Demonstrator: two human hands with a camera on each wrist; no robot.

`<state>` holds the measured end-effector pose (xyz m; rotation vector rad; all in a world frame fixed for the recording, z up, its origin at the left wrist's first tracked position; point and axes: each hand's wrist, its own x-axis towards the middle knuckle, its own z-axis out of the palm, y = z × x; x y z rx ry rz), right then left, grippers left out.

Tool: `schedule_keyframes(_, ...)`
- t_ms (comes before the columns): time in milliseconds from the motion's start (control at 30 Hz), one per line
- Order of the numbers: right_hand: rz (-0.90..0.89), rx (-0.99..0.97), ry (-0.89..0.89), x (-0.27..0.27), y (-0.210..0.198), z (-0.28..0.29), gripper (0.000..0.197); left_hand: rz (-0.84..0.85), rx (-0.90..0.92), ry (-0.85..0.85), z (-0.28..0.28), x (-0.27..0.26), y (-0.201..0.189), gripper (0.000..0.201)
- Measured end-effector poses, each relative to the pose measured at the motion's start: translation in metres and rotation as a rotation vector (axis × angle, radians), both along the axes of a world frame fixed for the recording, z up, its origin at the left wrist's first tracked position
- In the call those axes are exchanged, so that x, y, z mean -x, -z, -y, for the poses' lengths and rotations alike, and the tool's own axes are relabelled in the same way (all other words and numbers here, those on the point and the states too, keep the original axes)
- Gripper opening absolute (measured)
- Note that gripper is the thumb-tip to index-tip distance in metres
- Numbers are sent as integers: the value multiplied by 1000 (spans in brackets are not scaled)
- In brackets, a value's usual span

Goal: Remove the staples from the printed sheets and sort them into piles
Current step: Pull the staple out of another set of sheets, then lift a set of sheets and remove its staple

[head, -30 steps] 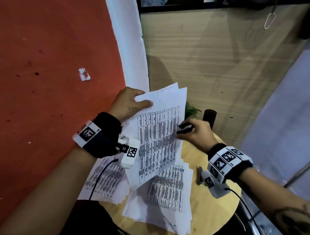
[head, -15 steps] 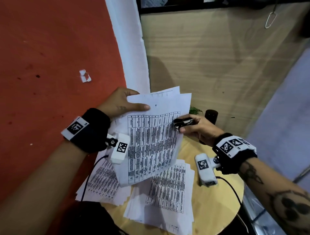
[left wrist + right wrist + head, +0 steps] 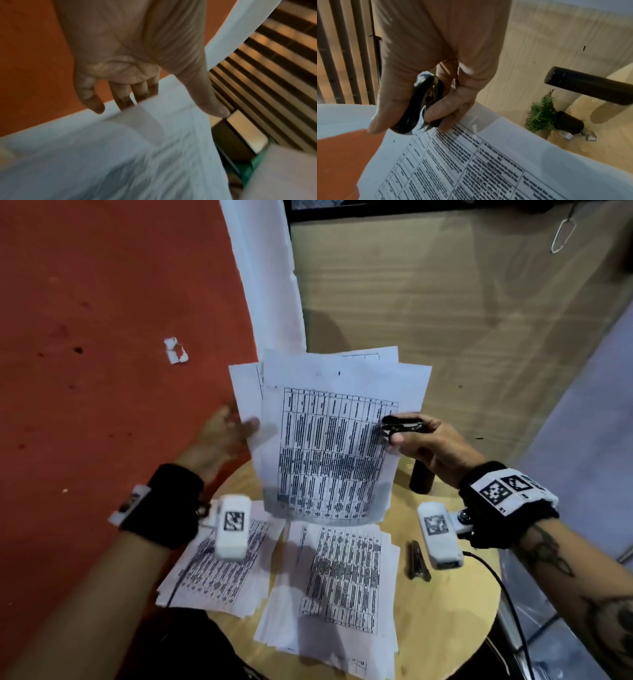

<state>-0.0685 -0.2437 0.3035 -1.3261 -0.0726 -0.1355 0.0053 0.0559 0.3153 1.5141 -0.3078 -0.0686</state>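
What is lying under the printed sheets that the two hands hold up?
Under the raised printed sheets, two piles of printed table pages lie on the round wooden table. The sheets hide the table's far part.

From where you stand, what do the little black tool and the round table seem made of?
Staple remover in the right hand: glossy black shell, probably plastic, with shiny pointed metal claws. Round table: pale wood or wood-look laminate, judging by faint grain and a matte surface.

This looks like an informal home or small-office corner: a small round wooden table [image 3: 442, 621] stands on wood-look flooring [image 3: 445, 302] beside a red floor covering [image 3: 102, 302], with a small potted plant [image 3: 542, 117] nearby.
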Motion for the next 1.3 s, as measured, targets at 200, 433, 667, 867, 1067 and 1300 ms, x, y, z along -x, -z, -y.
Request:
schedule_keyframes(200, -105, 40, 7, -8, 19, -17, 40, 144, -125, -267, 8, -4, 54, 30)
schedule_keyframes(433, -365, 121, 133, -16, 118, -2, 23, -18, -371, -416, -68, -54, 95, 24)
schedule_keyframes(667, -737, 164, 99, 2, 241, -18, 18, -345, -914, -344, -110, -107, 185, 45)
schedule_keyframes(867, -854, 217, 111, 17, 309, -33, 34, -506, -1183, -207, -102, -130, 245, 49)
schedule_keyframes(1067, -851, 33, 236, 22, 327, -37, 34, -551, -1225, -331, -115, -146, 280, 49)
schedule_keyframes(1300, -843, 67, 264, 22, 328, -39, 25, -207, -1208, -402, -62, -141, 278, 51)
